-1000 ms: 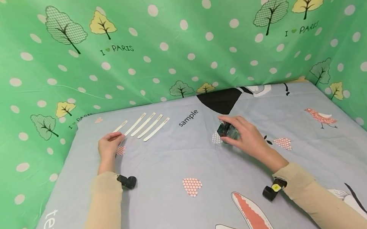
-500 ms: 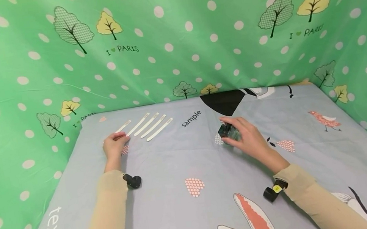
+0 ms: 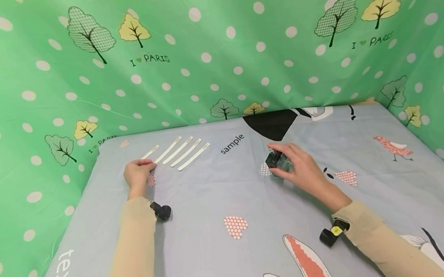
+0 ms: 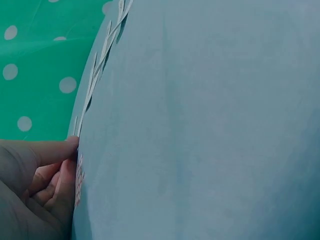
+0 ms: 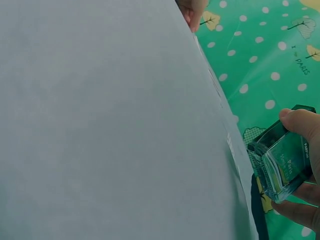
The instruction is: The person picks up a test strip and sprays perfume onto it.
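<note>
My left hand (image 3: pixel 138 175) is at the left of the row of white paper strips. Its thumb and fingers pinch the near end of one thin strip (image 4: pixel 98 67), which slants across the others in the left wrist view. Right of it in the head view lie several more strips (image 3: pixel 186 153), side by side with printed far ends; another strip (image 3: pixel 150 152) is partly hidden behind the hand. My right hand (image 3: pixel 302 165) grips a clear, teal-tinted glass perfume bottle (image 5: pixel 285 160) by its sides, thumb on one side and fingers on the other. Lettering including "Paris" shows on the glass.
A grey-blue printed cloth (image 3: pixel 196 197) covers the table, with hearts, a bird and the word "sample" on it. Green dotted fabric (image 3: pixel 176 38) hangs along the back and sides. Each wrist carries a small black camera (image 3: pixel 163 211).
The head view has shifted slightly, moving the scene to the right. My left wrist has risen a little, its fingers staying at the strip; my right hand keeps the perfume bottle in place.
</note>
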Demonstrator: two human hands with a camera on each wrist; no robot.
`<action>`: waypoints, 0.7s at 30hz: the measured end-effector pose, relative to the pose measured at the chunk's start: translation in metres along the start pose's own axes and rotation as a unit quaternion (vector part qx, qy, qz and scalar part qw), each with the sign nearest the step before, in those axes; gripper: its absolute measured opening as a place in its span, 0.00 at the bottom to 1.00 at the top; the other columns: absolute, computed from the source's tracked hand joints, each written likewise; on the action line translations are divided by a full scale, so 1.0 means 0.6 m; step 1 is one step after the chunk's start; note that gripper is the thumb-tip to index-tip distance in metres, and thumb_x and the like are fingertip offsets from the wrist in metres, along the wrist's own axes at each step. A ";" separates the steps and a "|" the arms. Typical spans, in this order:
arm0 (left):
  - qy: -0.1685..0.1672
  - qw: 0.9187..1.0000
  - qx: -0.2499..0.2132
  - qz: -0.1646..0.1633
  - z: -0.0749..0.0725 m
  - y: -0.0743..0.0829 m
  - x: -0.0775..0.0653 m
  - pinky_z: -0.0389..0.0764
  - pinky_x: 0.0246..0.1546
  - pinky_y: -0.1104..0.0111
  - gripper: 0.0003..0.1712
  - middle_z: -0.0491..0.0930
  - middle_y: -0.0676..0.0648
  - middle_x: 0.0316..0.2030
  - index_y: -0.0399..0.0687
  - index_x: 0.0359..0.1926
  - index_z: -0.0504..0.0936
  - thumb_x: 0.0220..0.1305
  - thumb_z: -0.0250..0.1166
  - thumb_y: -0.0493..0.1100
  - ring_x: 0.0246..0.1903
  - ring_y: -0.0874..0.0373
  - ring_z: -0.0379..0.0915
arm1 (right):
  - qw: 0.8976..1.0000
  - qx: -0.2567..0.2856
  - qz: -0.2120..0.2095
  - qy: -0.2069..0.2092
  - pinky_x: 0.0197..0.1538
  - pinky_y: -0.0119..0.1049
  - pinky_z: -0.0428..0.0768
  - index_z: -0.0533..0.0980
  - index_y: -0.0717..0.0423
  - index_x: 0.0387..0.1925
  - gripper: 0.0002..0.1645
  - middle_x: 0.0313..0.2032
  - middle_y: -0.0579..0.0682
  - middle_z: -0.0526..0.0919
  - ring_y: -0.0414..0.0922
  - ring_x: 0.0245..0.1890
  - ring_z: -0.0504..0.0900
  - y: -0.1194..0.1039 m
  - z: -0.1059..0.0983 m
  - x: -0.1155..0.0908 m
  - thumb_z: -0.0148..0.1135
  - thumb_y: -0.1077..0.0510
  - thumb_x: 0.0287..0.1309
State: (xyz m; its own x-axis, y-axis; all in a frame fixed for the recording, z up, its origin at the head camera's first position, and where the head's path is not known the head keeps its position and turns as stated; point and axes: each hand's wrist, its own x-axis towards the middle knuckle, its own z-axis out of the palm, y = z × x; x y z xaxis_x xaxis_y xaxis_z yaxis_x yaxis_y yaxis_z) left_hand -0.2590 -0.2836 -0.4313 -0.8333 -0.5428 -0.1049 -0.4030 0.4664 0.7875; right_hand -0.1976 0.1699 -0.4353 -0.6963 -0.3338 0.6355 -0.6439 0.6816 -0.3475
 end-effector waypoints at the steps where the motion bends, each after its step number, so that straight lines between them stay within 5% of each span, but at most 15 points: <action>1: -0.001 1.000 0.001 -0.001 0.000 0.001 0.000 0.73 0.42 0.69 0.17 0.84 0.38 0.50 0.39 0.50 0.85 0.61 0.71 0.41 0.47 0.49 0.77 | 1.000 0.001 0.000 0.000 0.39 0.46 0.84 0.71 0.43 0.67 0.45 0.46 0.53 0.81 0.49 0.43 0.82 0.000 0.000 0.000 0.80 0.53 0.46; 11: -0.001 1.000 0.008 -0.006 0.001 0.006 -0.003 0.71 0.38 0.72 0.16 0.84 0.38 0.49 0.39 0.50 0.85 0.62 0.70 0.40 0.45 0.51 0.76 | 1.000 0.002 -0.001 -0.004 0.42 0.47 0.84 0.70 0.43 0.67 0.45 0.46 0.53 0.81 0.49 0.45 0.81 0.000 -0.001 -0.001 0.80 0.54 0.46; 21: -0.004 1.000 0.016 -0.013 0.005 0.006 0.002 0.73 0.50 0.62 0.15 0.83 0.38 0.52 0.39 0.50 0.85 0.63 0.69 0.39 0.51 0.47 0.75 | 1.000 0.005 0.004 0.000 0.42 0.47 0.84 0.71 0.42 0.67 0.45 0.46 0.53 0.81 0.49 0.45 0.81 0.003 0.000 -0.004 0.80 0.54 0.46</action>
State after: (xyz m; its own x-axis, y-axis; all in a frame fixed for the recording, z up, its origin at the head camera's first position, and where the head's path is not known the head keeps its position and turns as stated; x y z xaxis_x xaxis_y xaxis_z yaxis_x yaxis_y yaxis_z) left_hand -0.2624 -0.2808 -0.4304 -0.8253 -0.5496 -0.1293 -0.4362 0.4753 0.7641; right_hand -0.1970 0.1721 -0.4374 -0.7018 -0.3282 0.6322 -0.6413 0.6776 -0.3602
